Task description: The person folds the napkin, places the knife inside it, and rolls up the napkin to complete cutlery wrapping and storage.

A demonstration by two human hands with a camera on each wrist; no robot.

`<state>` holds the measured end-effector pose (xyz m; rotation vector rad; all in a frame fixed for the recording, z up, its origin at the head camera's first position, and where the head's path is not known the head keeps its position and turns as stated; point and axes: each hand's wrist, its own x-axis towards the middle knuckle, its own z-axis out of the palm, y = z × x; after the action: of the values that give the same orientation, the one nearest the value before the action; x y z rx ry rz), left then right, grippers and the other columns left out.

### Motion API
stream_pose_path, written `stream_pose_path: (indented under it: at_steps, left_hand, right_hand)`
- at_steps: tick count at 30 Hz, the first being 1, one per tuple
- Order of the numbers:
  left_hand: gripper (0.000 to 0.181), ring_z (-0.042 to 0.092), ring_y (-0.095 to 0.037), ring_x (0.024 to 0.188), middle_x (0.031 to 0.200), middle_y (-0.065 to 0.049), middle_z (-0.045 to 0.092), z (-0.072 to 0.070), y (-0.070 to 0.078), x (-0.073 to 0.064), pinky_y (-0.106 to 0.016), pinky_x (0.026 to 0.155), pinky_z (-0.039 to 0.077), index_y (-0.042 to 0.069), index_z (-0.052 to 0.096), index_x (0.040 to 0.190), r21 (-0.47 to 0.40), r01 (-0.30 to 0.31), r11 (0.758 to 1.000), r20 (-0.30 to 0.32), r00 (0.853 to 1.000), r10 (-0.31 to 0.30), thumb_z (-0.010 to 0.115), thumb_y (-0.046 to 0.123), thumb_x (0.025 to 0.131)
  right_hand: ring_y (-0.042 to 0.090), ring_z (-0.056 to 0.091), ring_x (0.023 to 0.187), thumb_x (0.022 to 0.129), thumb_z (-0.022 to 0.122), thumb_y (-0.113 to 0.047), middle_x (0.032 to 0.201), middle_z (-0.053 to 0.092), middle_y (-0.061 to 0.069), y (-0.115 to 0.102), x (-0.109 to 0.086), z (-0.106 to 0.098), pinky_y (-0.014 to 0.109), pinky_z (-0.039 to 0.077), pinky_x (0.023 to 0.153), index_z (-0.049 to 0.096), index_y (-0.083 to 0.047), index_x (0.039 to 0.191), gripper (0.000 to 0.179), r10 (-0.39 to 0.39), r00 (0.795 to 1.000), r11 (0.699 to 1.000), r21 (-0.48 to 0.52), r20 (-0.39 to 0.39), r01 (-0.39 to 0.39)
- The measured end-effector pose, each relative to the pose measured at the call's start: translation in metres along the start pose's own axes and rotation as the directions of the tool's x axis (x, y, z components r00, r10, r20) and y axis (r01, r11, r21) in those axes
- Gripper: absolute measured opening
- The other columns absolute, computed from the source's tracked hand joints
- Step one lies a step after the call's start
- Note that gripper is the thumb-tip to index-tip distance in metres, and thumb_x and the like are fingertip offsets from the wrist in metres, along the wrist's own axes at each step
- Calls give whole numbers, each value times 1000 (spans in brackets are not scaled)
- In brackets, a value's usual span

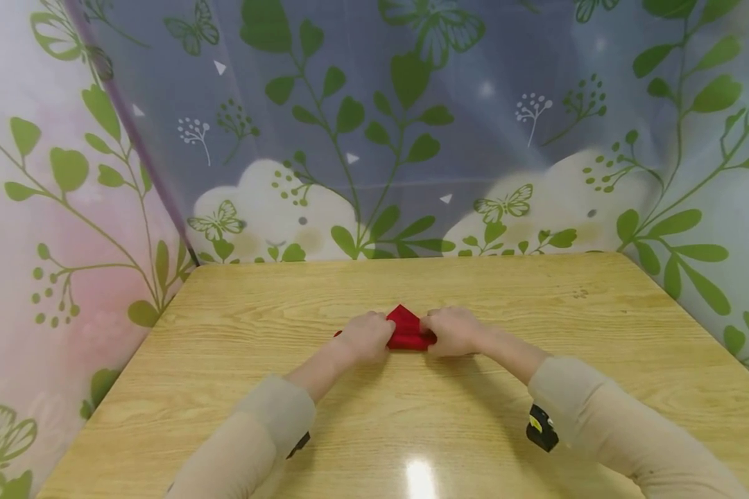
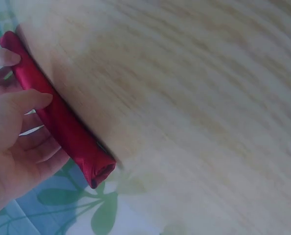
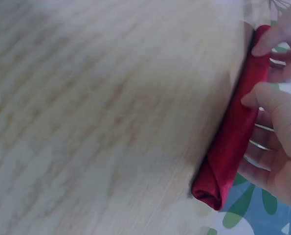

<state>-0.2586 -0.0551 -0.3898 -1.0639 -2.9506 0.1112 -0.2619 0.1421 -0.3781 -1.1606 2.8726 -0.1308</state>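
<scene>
A red satin cloth lies rolled into a tube on the wooden table, with a flat pointed corner sticking out beyond the roll on the far side. My left hand grips the left part of the roll, thumb on the near side and fingers behind. On the right part, my right hand holds it the same way. In the left wrist view the cloth roll shows a folded, open end past the left hand. A similar end of the roll extends past the right hand.
The light wooden table reaches back to a patterned curtain with leaves and butterflies. More patterned fabric hangs at both sides. Dark wrist devices sit under the beige sleeves.
</scene>
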Motion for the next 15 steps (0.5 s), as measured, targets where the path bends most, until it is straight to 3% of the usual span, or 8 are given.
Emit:
stream_pose_path:
  at_steps: [1,2,7,15]
  left_hand:
    - [11,57,-22,78,81,-8,58,0,0,0,-32,68,49,5,59,81,-7,-6,1000,-2,1000,6,64,12,75]
    - [8,57,-21,78,80,-7,59,-9,4,-4,-31,69,48,5,59,79,-23,8,1000,24,1000,-8,64,10,75]
    - [8,54,-16,72,74,-2,57,-14,3,-5,-28,68,45,9,56,71,-54,0,999,48,999,3,63,5,74]
    - [7,52,-15,70,75,-2,57,-18,1,-8,-27,66,43,9,55,78,-100,-17,995,65,998,23,60,4,77]
  right_hand:
    - [12,48,63,71,70,-16,75,55,-5,1,0,-2,29,41,57,62,-12,81,13,2,1000,1000,24,24,-2]
    - [12,50,65,73,70,-16,77,57,-5,2,1,-3,29,42,59,64,-11,84,14,4,999,999,53,51,-7]
    - [15,57,77,79,67,-14,84,62,-2,5,2,-11,32,46,73,65,-6,95,18,6,987,986,165,162,-33]
    - [12,56,78,83,64,-11,85,62,-3,11,4,-12,29,46,74,63,-6,96,14,-41,984,969,249,175,-4]
